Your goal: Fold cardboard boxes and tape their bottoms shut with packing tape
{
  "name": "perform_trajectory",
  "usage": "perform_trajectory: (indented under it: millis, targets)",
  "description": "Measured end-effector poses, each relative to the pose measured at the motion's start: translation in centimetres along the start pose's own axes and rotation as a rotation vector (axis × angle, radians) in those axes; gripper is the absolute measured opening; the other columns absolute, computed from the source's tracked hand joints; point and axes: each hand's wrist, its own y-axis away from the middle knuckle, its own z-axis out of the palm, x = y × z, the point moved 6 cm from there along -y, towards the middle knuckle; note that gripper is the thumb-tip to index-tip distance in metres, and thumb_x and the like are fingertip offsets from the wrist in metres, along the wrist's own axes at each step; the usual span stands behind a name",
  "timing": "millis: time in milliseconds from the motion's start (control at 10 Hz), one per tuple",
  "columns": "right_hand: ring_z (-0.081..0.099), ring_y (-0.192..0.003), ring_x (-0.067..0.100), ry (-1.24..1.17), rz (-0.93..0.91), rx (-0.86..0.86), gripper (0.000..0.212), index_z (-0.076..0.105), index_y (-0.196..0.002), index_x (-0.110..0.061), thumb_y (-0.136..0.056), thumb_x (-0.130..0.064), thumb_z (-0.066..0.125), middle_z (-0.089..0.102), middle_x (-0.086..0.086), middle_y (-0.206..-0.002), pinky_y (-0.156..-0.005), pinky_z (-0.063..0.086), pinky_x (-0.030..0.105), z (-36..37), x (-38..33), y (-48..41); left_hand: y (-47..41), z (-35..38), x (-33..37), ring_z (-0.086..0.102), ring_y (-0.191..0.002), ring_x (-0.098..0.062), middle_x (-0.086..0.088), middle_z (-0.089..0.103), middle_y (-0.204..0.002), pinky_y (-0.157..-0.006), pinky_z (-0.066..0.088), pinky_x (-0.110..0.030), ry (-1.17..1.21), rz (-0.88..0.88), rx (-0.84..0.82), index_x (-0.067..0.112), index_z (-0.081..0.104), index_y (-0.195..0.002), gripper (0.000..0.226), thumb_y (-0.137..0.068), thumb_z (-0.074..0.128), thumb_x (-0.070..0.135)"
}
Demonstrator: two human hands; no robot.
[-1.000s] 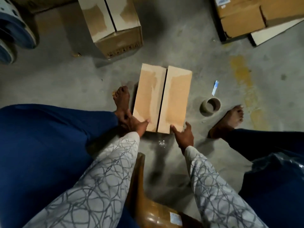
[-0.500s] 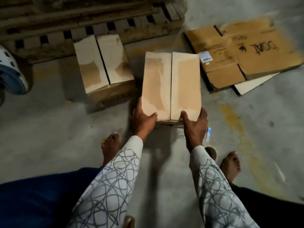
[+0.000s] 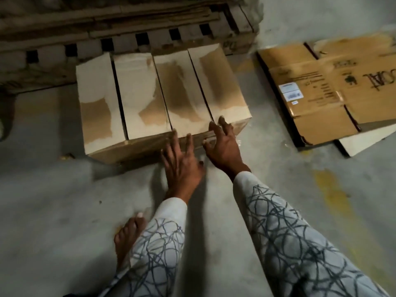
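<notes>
Two boxes (image 3: 162, 99) side by side; both hands (image 3: 182, 166) spread (empty) nr front.

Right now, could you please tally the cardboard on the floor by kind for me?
Assembled boxes, side by side: 2 (left box, right box)
Flattened cardboard pile: 1; number of sheets in it unclear
Total: 3

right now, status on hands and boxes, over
Left hand open, fingers spread, at the near face of the right box. Right hand open, fingertips on its near top edge. Box sits flush beside left box. Nothing in the way.
</notes>
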Motion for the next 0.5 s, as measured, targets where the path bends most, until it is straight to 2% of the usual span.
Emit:
perform_trajectory:
  millis: [100,200,300,400,500]
  targets:
    - [0.026,-0.148,0.044,0.002,-0.028,0.004,0.065,0.044,-0.149,-0.01,-0.088,-0.013,0.064,0.019,0.016,-0.164,-0.115,0.036,0.052,0.7,-0.3,-1.7,-1.9,1.2,-0.4,-0.021,-0.152,-0.031,-0.007,-0.025,-0.165,-0.122,-0.009,-0.056,-0.204,0.095,-0.006,0.022,-0.014,-0.159,0.097,-0.094,0.053,0.047]
    - [0.028,-0.149,0.037,0.012,-0.078,-0.059,0.066,0.045,-0.149,-0.019,-0.086,-0.013,0.063,0.02,0.006,-0.165,-0.111,0.042,0.05,1.0,-1.0,-4.2,-4.2,1.2,-1.8,-0.026,-0.151,-0.031,-0.008,-0.029,-0.164,-0.121,-0.012,-0.059,-0.305,0.113,0.049,0.019,-0.02,-0.157,0.11,-0.087,0.06,0.048]
    - [0.032,-0.147,0.029,0.134,-0.057,-0.168,0.06,0.049,-0.144,-0.03,-0.087,-0.02,0.063,0.028,-0.005,-0.162,-0.112,0.041,0.048,-0.1,-2.4,-6.6,-5.5,0.3,-2.4,-0.021,-0.153,-0.032,-0.007,-0.022,-0.166,-0.12,-0.014,-0.059,-0.302,0.122,-0.023,0.022,-0.015,-0.159,0.116,-0.081,0.067,0.046]
    - [0.023,-0.149,0.033,0.37,-0.001,-0.368,0.061,0.04,-0.147,-0.037,-0.091,-0.031,0.061,0.022,-0.009,-0.163,-0.115,0.034,0.051,-2.4,-4.6,-6.4,-4.8,-3.0,-1.8,-0.02,-0.152,-0.034,-0.008,-0.019,-0.167,-0.121,-0.008,-0.06,-0.291,0.128,-0.169,0.026,-0.012,-0.16,0.118,-0.079,0.071,0.054]
    - [0.002,-0.154,0.037,0.406,-0.129,-0.385,0.073,0.024,-0.157,-0.028,-0.095,-0.034,0.061,-0.002,-0.005,-0.169,-0.121,0.022,0.056,-4.9,-7.5,-3.3,-3.1,-9.0,-2.0,-0.018,-0.153,-0.034,-0.004,-0.014,-0.168,-0.121,-0.007,-0.062,-0.336,0.114,-0.109,0.035,-0.007,-0.159,0.117,-0.076,0.071,0.059]
